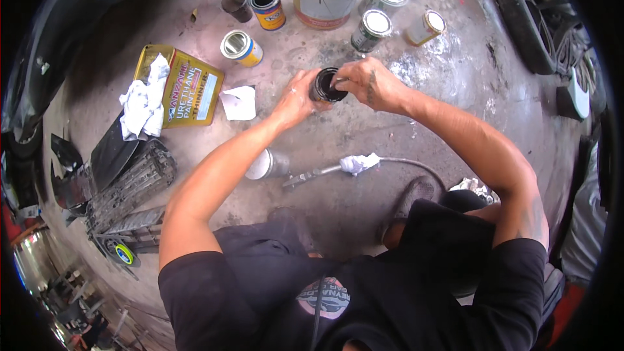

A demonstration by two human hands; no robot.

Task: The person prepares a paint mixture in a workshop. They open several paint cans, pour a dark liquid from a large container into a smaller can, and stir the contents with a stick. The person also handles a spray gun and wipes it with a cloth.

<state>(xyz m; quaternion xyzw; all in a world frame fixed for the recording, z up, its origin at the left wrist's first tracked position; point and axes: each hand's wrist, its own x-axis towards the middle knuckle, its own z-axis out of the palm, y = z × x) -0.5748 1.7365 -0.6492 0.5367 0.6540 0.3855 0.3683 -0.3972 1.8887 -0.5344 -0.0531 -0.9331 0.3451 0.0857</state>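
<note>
Ahead of me, my left hand [299,96] is wrapped round the side of a small open can [329,80] with a dark inside. My right hand [372,84] is bent over the can's mouth at its right rim, fingers pinched together and tips reaching inside. Whatever they hold, if anything, is hidden. Left of my left hand lies a piece of white paper [239,103]. Beyond the hands stand a yellow-banded tin [243,50] and a dark green can with a white lid [372,30].
A large paint-streaked bucket [327,8] stands at the back. A yellow rectangular thinner tin [195,94] with a white rag [144,101] is at left, above black plastic parts [133,182]. Nearer me lie a hose [416,164] with a white cloth [359,164] and a clear cup [268,164].
</note>
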